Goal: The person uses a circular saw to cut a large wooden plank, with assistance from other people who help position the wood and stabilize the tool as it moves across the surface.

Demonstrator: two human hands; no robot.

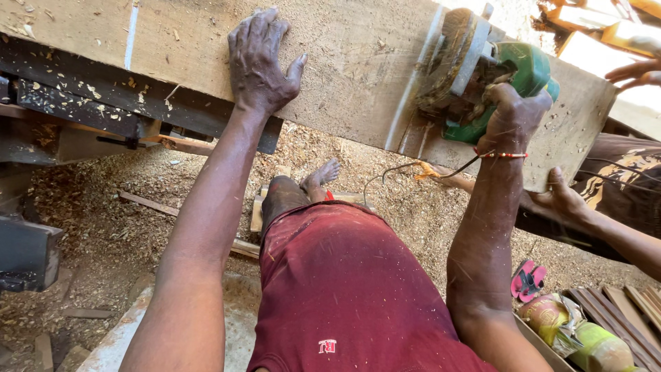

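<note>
Sawdust coats the wooden plank, where a green power saw bites near its right end. Kickback seems possible if the plank shifts, since a co-worker's hand steadies that end just below the tool. Right hand grips the saw's handle tightly; left hand presses flat, fingers spread, mid-plank.
</note>
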